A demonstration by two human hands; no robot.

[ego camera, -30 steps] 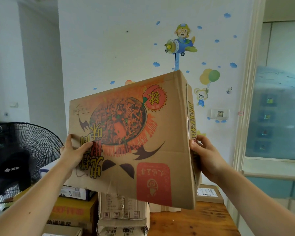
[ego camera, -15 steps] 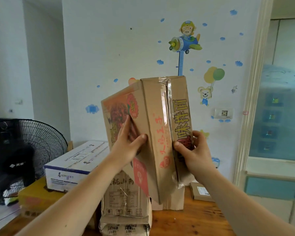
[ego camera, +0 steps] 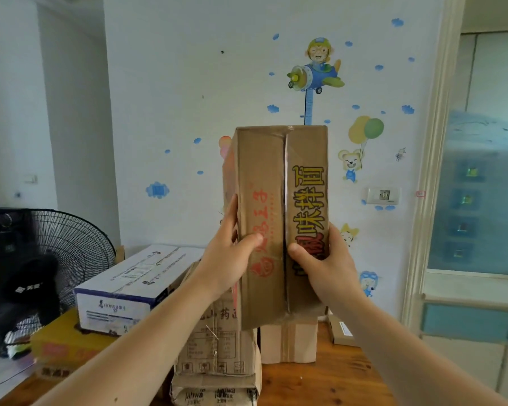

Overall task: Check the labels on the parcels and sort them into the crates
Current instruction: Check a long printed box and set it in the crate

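White wall (ego camera: 173, 83) with cartoon stickers fills the background; a wooden table (ego camera: 320, 382) runs along the bottom of the frame. Other parcels are piled there, a white-and-blue box (ego camera: 135, 276) at lower left and a brown stack (ego camera: 217, 347) at lower centre. No crate is in view, so most sorting seems left to do. At centre frame the printed carton (ego camera: 279, 177) is held upright, taped face toward the camera, no shipping label showing. The left hand (ego camera: 226, 259) grips its left edge, thumb across the front — the right hand (ego camera: 326, 268) grips the right edge likewise.
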